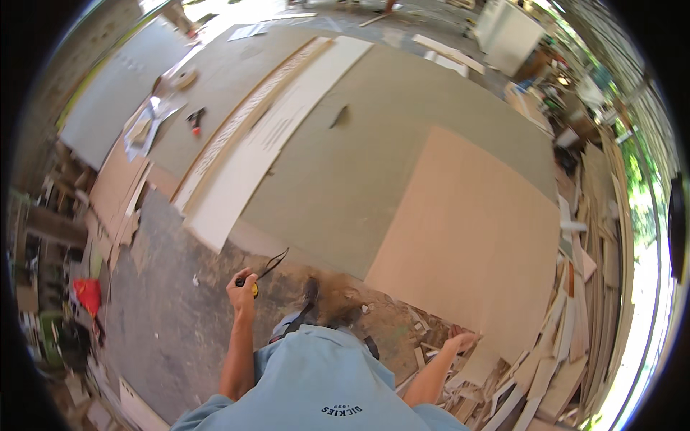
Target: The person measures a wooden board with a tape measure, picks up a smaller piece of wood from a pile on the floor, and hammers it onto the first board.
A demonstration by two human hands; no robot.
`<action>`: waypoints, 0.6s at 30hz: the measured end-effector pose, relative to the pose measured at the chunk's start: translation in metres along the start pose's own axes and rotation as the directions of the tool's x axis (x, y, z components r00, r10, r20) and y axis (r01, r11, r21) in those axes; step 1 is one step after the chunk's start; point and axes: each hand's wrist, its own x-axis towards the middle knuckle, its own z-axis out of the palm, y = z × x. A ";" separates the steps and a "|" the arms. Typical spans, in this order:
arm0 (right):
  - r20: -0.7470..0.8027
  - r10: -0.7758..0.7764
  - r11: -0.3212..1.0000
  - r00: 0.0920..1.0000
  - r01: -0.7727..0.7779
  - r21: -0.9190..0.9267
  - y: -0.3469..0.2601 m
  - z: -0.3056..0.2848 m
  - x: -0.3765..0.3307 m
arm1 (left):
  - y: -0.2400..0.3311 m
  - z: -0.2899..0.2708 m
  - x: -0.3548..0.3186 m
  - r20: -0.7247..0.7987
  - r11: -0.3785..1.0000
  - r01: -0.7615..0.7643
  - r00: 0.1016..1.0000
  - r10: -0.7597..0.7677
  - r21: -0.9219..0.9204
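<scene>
In my left hand (243, 291) is a small black-and-yellow tape measure (255, 290), and a black wrist strap (274, 263) loops out from it. The fingers are wrapped round its case. My right hand (460, 340) is low on the right, at the near edge of a pinkish-brown plywood sheet (474, 230). Its fingers look stretched out, with nothing visible in them; whether they touch the sheet I cannot tell. That sheet lies over part of a large grey-green board (330, 179).
Long white and wooden strips (280, 136) lie across the board. A dark tool with a red tip (195, 121) and a tape roll (185, 77) rest farther left. Wood offcuts (467, 381) litter the floor beside my right arm, and planks (600, 215) are piled along the right.
</scene>
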 end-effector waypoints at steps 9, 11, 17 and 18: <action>0.448 0.327 0.756 0.832 0.053 -0.652 0.247 0.005 -0.046 | -0.032 -0.117 0.013 -0.303 0.983 0.150 0.937 -0.175 -0.105; 0.678 0.468 0.562 0.567 0.401 -0.723 0.268 0.039 -0.103 | -0.032 -0.126 0.044 -0.278 0.988 0.132 0.949 -0.148 -0.074; 0.828 0.559 0.582 -0.039 0.730 -0.358 0.326 0.142 -0.336 | -0.038 -0.167 0.150 -0.044 0.996 0.041 0.998 -0.038 0.083; 0.854 0.514 0.628 -0.075 0.712 -0.315 0.345 0.158 -0.370 | -0.034 -0.171 0.176 0.009 0.994 0.029 1.000 -0.030 0.102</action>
